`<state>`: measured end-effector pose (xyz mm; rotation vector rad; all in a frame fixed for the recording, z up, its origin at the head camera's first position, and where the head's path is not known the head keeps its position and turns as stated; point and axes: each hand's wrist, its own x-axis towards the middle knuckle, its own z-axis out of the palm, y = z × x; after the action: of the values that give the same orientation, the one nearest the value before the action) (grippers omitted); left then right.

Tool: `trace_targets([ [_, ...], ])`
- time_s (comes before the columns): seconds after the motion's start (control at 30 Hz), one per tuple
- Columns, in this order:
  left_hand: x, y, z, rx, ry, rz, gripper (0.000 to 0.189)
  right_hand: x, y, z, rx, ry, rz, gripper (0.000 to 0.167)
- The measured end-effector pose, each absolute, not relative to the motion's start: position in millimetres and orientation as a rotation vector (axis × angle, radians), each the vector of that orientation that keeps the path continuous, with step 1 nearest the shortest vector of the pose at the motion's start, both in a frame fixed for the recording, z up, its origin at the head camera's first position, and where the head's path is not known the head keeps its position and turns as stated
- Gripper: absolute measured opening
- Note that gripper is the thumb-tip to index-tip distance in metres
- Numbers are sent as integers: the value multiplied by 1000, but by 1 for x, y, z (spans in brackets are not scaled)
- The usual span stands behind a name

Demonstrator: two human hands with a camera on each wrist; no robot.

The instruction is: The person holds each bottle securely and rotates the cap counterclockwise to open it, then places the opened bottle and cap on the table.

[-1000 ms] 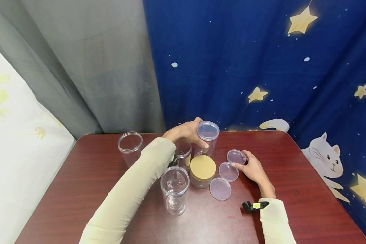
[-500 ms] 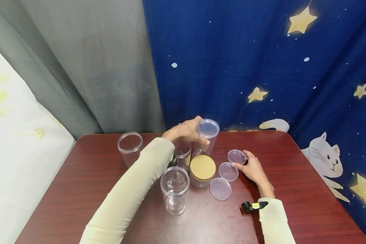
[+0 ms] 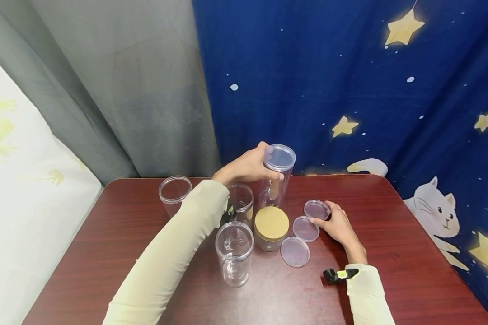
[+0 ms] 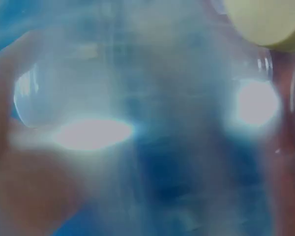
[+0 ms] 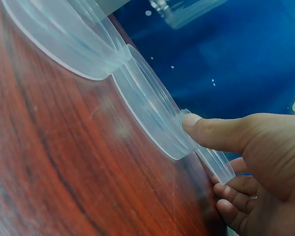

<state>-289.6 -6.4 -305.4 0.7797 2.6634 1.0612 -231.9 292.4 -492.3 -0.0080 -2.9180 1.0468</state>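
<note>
My left hand (image 3: 248, 167) grips a tall clear plastic jar (image 3: 279, 183) near its top, holding it at the back of the table. A translucent lid (image 3: 279, 158) appears to cover that jar. In the left wrist view the jar wall is blurred by glare. My right hand (image 3: 340, 225) has thumb and fingers around the farthest of three clear lids (image 3: 316, 210) lying in a row. The middle lid (image 3: 306, 229) lies beside my right thumb, and the nearest lid (image 3: 295, 252) lies closer to the front. In the right wrist view the thumb (image 5: 211, 130) touches the lid's edge.
A short jar with a gold lid (image 3: 271, 223) stands left of the loose lids. Around my left forearm stand three open-topped clear jars: a front jar (image 3: 234, 253), a middle jar (image 3: 241, 198) and a far-left jar (image 3: 175, 192). Curtains hang behind the table (image 3: 406, 271).
My left hand has raised the tall jar and moved it slightly away toward the back. My right hand has stayed at the far lid.
</note>
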Motion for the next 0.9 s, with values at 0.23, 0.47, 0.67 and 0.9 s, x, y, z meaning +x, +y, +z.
trace_targets([
  [0.23, -287, -12, -291, 812, 2670, 1162, 77, -231, 293, -494, -6, -2916, 1049, 82],
  [0.47, -283, -23, -278, 804, 2672, 1260, 79, -232, 293, -494, -3, -2921, 1035, 82],
  [0.67, -276, -35, -268, 774, 2671, 1379, 81, -232, 294, -494, 2, -2925, 1041, 82],
  [0.9, -264, -49, -262, 802, 2625, 1581, 76, -232, 293, -493, 4, -2928, 1041, 82],
])
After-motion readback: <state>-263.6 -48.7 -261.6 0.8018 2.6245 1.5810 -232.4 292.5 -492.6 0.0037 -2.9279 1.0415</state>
